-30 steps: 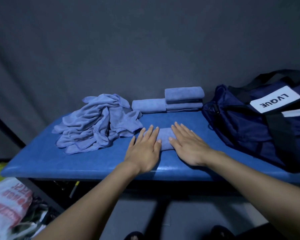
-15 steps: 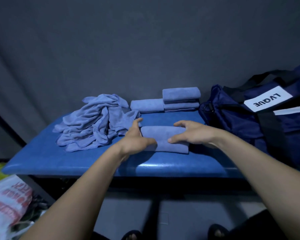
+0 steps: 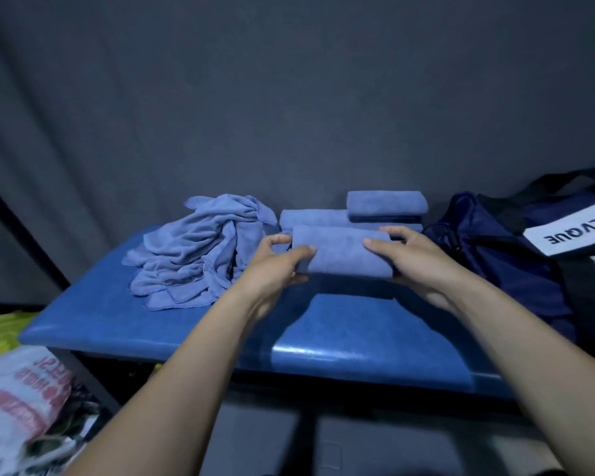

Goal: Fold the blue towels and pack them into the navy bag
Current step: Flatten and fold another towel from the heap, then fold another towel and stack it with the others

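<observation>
Left hand (image 3: 275, 266): gripped folded towel's (image 3: 340, 250) left end.
Right hand (image 3: 416, 259): gripped its right end.
Towel: held above bench (image 3: 152, 324) middle.

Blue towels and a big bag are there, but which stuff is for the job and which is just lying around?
For the job:
- folded towel, held by left hand and right hand
- stacked folded towels
- unfolded towel pile
- navy bag
- blue table

Just lying about:
- white printed bag
- yellow-green thing
</observation>
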